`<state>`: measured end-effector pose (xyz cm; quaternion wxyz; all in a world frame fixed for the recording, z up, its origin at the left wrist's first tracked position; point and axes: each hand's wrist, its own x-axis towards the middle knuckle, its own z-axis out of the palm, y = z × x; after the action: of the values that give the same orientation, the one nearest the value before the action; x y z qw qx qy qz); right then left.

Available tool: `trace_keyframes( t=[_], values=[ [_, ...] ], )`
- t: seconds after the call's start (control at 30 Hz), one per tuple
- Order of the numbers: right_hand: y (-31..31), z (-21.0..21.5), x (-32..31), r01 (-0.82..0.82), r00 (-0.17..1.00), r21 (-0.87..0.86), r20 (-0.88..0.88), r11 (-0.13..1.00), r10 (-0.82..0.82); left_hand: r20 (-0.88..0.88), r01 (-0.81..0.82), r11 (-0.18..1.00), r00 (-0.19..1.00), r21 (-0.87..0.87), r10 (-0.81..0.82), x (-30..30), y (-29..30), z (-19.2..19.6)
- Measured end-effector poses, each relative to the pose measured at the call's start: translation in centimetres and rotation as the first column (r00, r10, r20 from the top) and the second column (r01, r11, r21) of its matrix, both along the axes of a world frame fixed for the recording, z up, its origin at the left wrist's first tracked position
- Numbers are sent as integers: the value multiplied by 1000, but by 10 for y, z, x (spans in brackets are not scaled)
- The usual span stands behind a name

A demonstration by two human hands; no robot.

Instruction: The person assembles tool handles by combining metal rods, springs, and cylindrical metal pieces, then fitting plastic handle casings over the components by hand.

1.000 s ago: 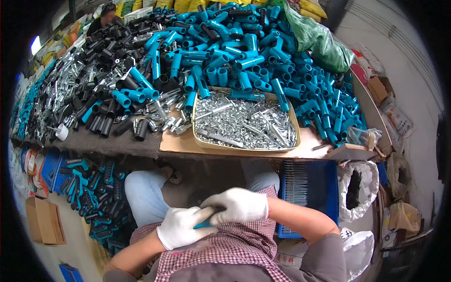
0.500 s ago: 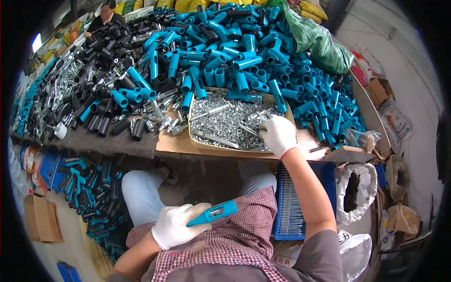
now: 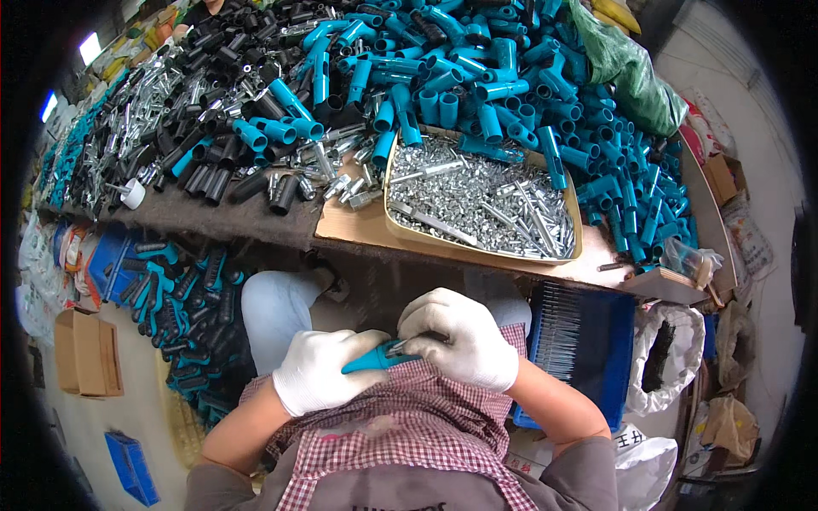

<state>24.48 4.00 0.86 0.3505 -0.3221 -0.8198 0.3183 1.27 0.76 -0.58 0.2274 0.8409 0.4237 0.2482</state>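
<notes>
Over my lap, my left hand (image 3: 319, 372), in a white glove, is closed around a teal plastic tube-shaped housing (image 3: 372, 360). My right hand (image 3: 460, 341), gloved in white too, is at the housing's right end, thumb and fingers pinched together. A bit of metal shows by these fingertips at the housing's opening; the fingers hide its shape. Beyond my hands, on the bench, a shallow cream tray (image 3: 477, 246) holds many small silver metal parts and some longer metal rods.
Teal housings (image 3: 503, 77) are heaped behind the tray. Black tubes (image 3: 226, 157) and metal parts lie left. Below the bench are teal-and-black handles (image 3: 200, 341) at left, a blue crate (image 3: 596, 341) with thin metal rods and a white sack (image 3: 665, 383) at right. A person (image 3: 203, 10) is at far left.
My right hand has come back from the metal parts tray to the housing in my left hand. The housing now sits between both hands. The view has shifted, moving the bench up and right.
</notes>
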Motion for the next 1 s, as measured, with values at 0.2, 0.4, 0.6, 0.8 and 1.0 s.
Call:
trace_keyframes(
  t=[0.2, 0.4, 0.6, 0.8, 1.0],
  values=[
    [-2, -7, -1, 46, 999, 3, -18, 999, -46, -151, 29, 999, 988, -12, -31, 2, 5, 7],
    [-5, -25, 3, 97, 995, 13, 28, 995, -98, -201, -8, 991, 979, -132, -19, 1, 6, 3],
    [-6, -32, 1, 53, 998, -25, -39, 998, -54, -247, -24, 984, 969, -175, -20, -6, 2, 9],
    [-17, -42, -2, 53, 983, -359, -146, 932, -112, -261, -15, 976, 964, -218, -43, -4, -4, 10],
    [-26, -55, -24, -177, 813, -689, -505, 703, -290, -233, 79, 958, 961, -277, -147, 0, -7, 15]
  ],
)
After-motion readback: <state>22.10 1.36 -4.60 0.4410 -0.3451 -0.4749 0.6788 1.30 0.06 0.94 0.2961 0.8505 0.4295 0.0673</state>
